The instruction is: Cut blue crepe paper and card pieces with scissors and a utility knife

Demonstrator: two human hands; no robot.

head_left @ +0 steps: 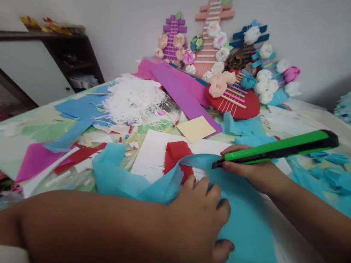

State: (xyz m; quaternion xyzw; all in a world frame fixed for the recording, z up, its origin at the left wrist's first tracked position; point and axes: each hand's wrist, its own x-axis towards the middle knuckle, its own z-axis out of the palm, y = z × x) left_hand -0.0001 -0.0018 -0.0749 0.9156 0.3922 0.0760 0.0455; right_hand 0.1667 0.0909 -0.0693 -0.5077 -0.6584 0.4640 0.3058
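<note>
My right hand (pixel 254 172) grips a green and black utility knife (pixel 281 147), its tip at the upper edge of a blue tissue paper sheet (pixel 243 226). My left hand (pixel 200 221) lies flat on that sheet with its fingers spread, left of the knife tip. From beside my left fingers, a loose fold of the blue tissue paper (pixel 136 182) stretches to the left. Under the sheet, a white board (pixel 151 158) shows, with a piece of red paper (pixel 175 153) on it. A cream paper square (pixel 196 129) lies at the board's far edge.
Paper-flower craft models stand against the wall, a pink one (pixel 206 45) tallest, with a red oval piece (pixel 246 106) in front. White string (pixel 136 100) is heaped at left beside purple foam strips (pixel 181 87). Paper scraps litter the table; a dark-framed cabinet (pixel 25 68) stands further left.
</note>
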